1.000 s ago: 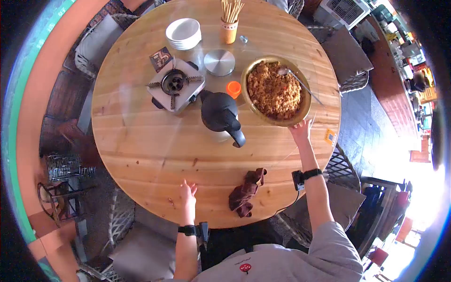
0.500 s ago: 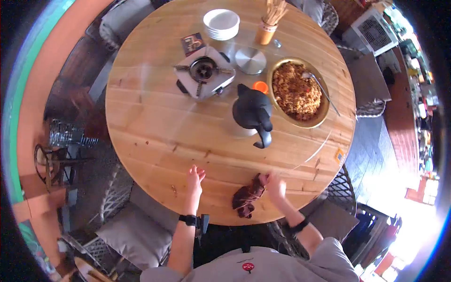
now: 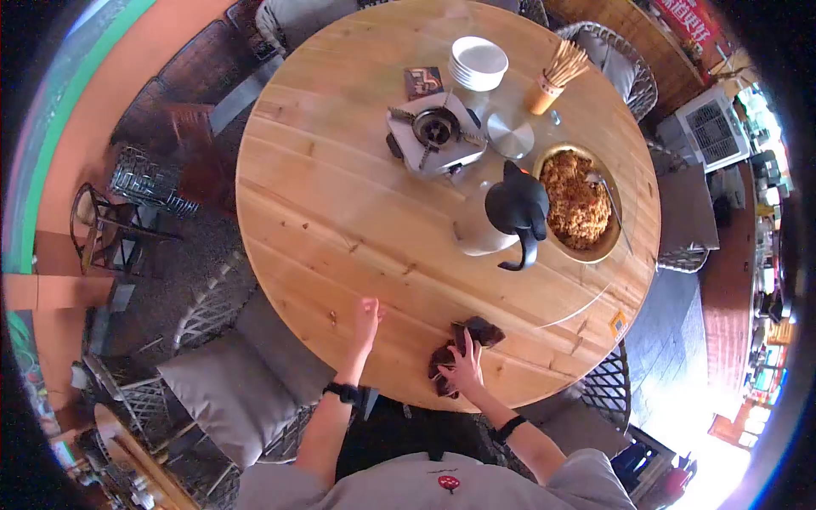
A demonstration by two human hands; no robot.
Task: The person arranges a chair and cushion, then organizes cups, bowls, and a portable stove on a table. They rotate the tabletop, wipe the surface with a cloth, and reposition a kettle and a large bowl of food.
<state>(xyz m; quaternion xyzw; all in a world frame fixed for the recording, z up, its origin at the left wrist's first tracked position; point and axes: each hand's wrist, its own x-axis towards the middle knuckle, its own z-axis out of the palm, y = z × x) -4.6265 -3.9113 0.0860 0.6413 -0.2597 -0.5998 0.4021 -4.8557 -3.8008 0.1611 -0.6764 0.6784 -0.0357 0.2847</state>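
A crumpled dark brown cloth (image 3: 482, 331) lies near the table's front edge. My right hand (image 3: 463, 369) rests on it with the fingers spread, covering its middle. To the left, my left hand (image 3: 366, 321) is held over the wood, empty, its fingers loosely bent and slightly blurred. A kettle (image 3: 515, 204) with a black lid and handle stands farther back, apart from both hands.
The round wooden table (image 3: 314, 195) carries a portable gas stove (image 3: 436, 132), stacked white bowls (image 3: 478, 63), a holder of chopsticks (image 3: 544, 95), a round metal plate (image 3: 511, 136) and a large basin of brown food (image 3: 578, 200) with a spoon. Cushioned chairs (image 3: 229, 387) surround it.
My right hand has shifted left from the cloth's right end onto its middle, fingers now spread. The cloth's right end lies farther right. The view has turned, moving the tabletop things rightward.
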